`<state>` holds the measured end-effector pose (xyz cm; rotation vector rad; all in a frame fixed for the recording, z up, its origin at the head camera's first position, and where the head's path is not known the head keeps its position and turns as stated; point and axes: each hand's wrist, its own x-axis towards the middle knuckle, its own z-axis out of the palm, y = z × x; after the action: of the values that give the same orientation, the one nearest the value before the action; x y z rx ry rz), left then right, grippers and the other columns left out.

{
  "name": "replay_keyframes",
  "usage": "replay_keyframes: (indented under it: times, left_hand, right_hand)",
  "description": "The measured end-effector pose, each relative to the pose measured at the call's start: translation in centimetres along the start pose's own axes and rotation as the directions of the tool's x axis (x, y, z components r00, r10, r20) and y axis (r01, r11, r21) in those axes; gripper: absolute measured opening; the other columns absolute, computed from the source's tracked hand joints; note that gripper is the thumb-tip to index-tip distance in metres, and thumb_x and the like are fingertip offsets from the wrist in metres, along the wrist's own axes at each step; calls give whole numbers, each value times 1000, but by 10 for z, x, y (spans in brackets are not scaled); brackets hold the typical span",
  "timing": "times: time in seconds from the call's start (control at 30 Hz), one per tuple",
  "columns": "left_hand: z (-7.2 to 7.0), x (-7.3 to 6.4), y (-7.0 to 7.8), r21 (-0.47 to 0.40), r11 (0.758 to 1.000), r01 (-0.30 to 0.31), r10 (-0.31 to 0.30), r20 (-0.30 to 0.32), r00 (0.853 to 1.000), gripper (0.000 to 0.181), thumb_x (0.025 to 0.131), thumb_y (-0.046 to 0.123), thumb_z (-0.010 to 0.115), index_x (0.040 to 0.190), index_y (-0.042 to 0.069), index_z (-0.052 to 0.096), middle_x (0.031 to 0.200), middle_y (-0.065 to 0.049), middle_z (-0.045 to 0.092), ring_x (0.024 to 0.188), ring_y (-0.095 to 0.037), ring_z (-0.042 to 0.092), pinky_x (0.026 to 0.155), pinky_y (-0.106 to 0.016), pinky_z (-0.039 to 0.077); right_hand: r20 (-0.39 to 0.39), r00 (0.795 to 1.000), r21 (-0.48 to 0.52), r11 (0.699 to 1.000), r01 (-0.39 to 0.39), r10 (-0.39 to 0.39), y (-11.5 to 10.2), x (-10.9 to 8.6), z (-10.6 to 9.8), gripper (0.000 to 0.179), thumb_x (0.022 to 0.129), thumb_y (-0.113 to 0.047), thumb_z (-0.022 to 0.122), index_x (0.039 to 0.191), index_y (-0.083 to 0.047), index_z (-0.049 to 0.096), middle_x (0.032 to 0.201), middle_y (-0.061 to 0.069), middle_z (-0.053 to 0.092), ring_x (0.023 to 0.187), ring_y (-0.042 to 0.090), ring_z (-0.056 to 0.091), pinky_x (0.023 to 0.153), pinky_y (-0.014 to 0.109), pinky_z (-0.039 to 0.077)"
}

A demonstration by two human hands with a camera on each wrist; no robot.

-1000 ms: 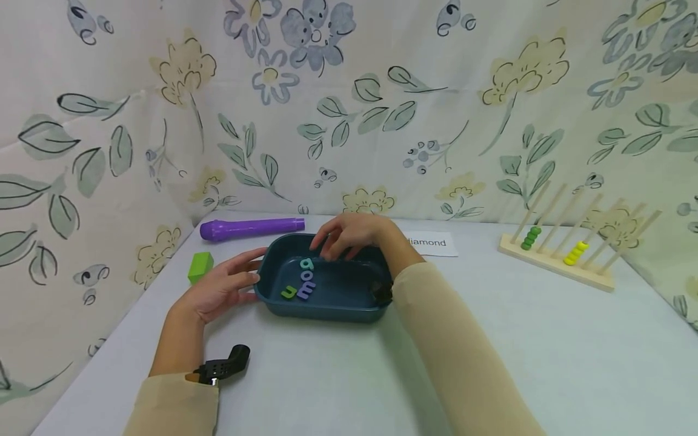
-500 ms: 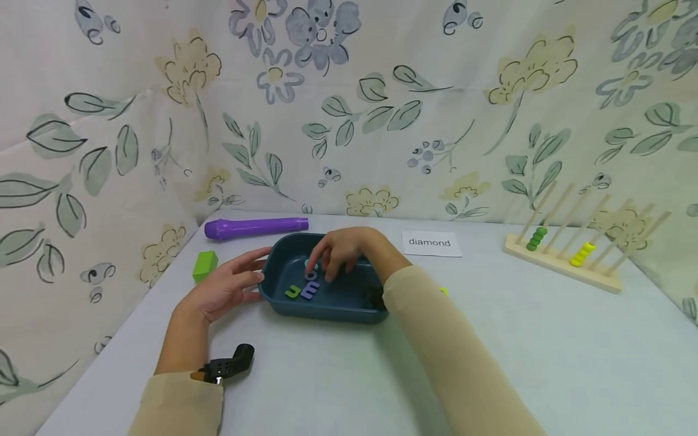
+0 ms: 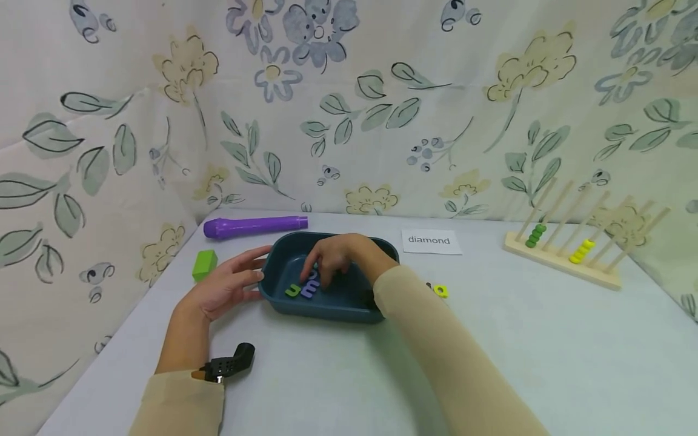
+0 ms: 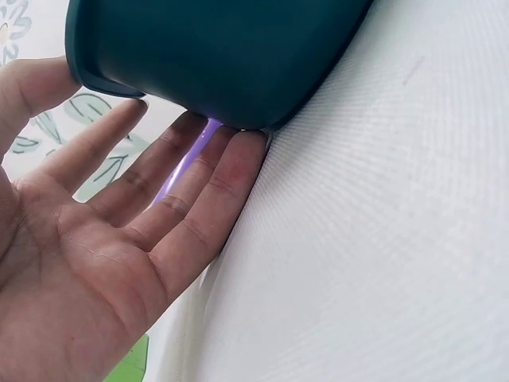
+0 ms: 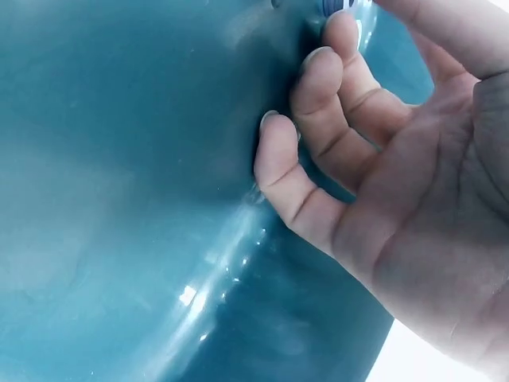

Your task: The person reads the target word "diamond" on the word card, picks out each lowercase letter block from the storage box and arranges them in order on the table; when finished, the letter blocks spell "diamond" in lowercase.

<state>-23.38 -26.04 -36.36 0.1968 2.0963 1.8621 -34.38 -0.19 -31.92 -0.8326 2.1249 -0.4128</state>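
A dark teal tray (image 3: 338, 312) stands on the table with foam-like letters inside. In the head view I see a green letter u (image 3: 292, 290), a purple letter m (image 3: 309, 289) and a partly hidden letter o (image 3: 312, 274). My left hand (image 3: 229, 283) rests against the tray's left end, its fingers fairly straight along the outer wall and its thumb by the rim. Inside the tray is my right hand (image 3: 334, 257), index finger pointing down beside the letters and the other fingers bent. No letter shows between its fingers; the fingertips are partly hidden.
Behind the tray lie a purple toy microphone (image 3: 255, 227) and a card reading "diamond" (image 3: 432, 241). A green block (image 3: 204, 265) sits at left. A yellow letter (image 3: 440, 291) lies right of the tray, partly behind the sleeve. A wooden bead rack (image 3: 561, 260) stands far right.
My right hand has come down into the tray and moved slightly left and nearer, toward the letters. The card and the yellow letter have come into view. My left hand stays against the tray.
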Motion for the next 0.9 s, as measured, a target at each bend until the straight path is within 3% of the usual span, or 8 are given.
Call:
replay_keyframes:
  times: [0.33,0.9]
  left_hand:
    - [-2,-1,-2,1,1000,4,-4,-17,1000,66,103,19,59,163,19,32,168,-19,29,137,-37,52,103,-44,56]
    - [-1,1,-3,-10,1000,0,0,-12,1000,67,103,18,60,164,18,32,167,-20,28,141,-40,48,106,-49,54]
  right_hand:
    - [14,1000,0,1000,-8,8,-2,6,2,26,88,-9,80,107,-26,76,98,-1,59,93,16,54,80,34,46]
    - [-31,999,-38,999,-9,7,0,5,5,23,86,-10,82,100,-25,73,91,-2,56,82,15,52,70,29,42]
